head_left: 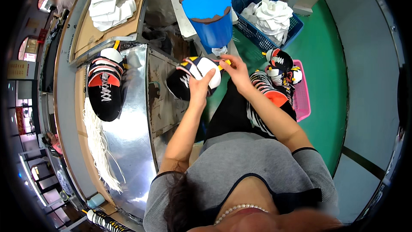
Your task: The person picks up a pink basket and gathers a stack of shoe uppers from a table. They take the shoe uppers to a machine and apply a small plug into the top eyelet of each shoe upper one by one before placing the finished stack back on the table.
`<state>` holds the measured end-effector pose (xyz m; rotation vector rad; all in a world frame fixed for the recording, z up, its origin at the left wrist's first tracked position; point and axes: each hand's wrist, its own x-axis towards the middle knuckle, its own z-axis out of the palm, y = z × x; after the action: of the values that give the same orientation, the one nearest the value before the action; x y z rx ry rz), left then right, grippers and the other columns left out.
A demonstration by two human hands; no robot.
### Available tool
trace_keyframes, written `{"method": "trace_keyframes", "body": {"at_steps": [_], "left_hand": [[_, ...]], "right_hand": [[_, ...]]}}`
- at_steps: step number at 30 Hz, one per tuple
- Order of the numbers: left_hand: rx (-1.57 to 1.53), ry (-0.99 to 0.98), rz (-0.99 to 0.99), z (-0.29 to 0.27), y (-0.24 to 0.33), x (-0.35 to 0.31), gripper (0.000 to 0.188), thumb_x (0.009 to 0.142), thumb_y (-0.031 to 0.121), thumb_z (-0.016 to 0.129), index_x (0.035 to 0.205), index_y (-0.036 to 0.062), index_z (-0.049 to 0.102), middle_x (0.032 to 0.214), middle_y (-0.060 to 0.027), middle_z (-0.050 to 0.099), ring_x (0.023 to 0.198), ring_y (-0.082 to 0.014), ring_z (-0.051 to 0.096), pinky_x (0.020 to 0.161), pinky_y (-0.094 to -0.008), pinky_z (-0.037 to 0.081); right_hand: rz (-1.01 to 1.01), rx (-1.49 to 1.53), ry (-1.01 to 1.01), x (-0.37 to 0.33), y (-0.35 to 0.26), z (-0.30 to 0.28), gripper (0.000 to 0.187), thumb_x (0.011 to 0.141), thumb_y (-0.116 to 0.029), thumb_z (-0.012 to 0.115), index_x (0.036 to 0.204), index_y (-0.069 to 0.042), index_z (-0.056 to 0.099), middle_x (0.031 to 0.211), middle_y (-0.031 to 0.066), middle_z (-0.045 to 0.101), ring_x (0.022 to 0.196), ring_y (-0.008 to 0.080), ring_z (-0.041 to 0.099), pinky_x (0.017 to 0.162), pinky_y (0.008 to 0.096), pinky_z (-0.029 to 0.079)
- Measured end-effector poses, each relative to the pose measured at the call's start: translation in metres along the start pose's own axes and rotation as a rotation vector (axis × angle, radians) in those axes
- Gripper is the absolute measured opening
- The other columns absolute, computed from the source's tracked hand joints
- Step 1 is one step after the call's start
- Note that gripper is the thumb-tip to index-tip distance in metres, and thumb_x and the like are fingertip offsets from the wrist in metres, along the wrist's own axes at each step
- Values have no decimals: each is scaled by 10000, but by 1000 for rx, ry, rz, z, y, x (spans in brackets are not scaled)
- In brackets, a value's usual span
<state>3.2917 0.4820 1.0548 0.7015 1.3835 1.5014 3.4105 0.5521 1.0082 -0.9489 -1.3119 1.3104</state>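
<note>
In the head view, the left hand grips a black, white and yellow fabric shoe around its white heel part, and the right hand has its fingers closed on the yellow tab at the heel. This shoe is in the air, right of the shiny metal table, its toe to the left.

Just beyond the hands stands a blue round container. Far right is a blue plastic basket with white crumpled pieces; nearer, a pink plastic basket is partly hidden by several shoes.

On the table I count one black shoe with grey laces and one bundle of white cords. Far left lies one stack of white flat pieces. There are two baskets and one container; the overlapping shoes on the right I cannot count surely.
</note>
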Motion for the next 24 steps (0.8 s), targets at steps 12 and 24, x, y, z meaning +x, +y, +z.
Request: {"method": "trace_keyframes", "body": {"at_steps": [12, 24], "left_hand": [[-106, -33, -346, -31, 33, 122, 277, 818, 34, 592, 1076, -67, 583, 1024, -126, 643, 889, -213, 640, 731, -325, 509], [-424, 13, -254, -78, 70, -55, 475, 864, 219, 576, 1253, -27, 456, 1187, -162, 571, 1078, -295, 575, 952, -425, 449]], "right_hand": [[524, 784, -48, 76, 30, 22, 87, 915, -86, 547, 863, -31, 503, 781, 72, 585, 683, 141, 602, 644, 258, 531], [33, -1038, -808, -47, 95, -184, 680, 710, -289, 715, 1283, -53, 435, 1122, 191, 580, 1083, 346, 549, 888, 411, 456]]}}
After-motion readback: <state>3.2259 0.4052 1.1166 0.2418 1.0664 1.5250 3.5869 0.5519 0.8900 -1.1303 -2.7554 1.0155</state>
